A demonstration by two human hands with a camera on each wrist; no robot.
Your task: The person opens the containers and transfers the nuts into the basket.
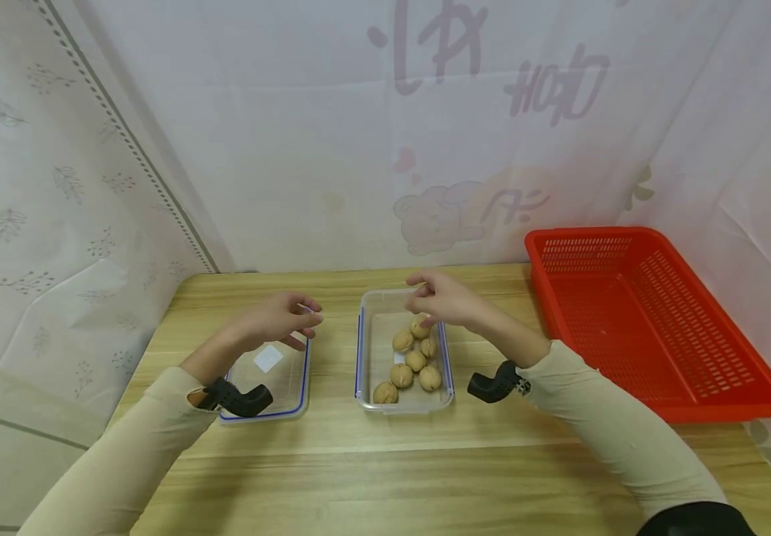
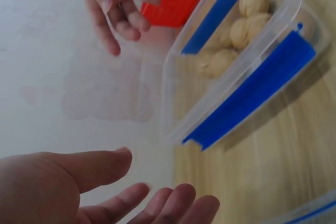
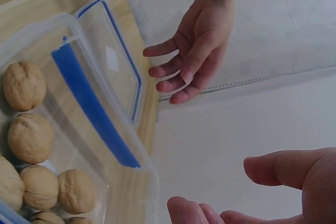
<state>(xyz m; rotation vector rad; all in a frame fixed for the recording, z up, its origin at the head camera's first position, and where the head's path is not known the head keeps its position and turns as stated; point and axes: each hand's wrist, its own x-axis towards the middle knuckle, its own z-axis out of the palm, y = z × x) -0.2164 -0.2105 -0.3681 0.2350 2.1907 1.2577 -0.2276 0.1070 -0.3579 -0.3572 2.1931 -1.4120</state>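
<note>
A clear plastic box (image 1: 370,335) with blue side clips stands on the table and holds several walnuts (image 1: 402,375). Over its far right corner hovers my right hand (image 1: 449,299), fingers relaxed and apart with nothing between them. To the left lies the box's clear lid (image 1: 292,372), edged in blue, with a white square label. My left hand (image 1: 272,320) hangs above the lid's far part, fingers loosely bent and empty. In the right wrist view, thumb and fingers of the right hand (image 3: 310,187) are spread beside the walnuts (image 3: 30,137).
A red plastic basket (image 1: 626,316) with slotted sides stands at the right, next to my right forearm. The wooden table (image 1: 332,484) ends at a wall hung with white printed sheeting (image 1: 292,149). Each wrist wears a black camera mount (image 1: 245,400).
</note>
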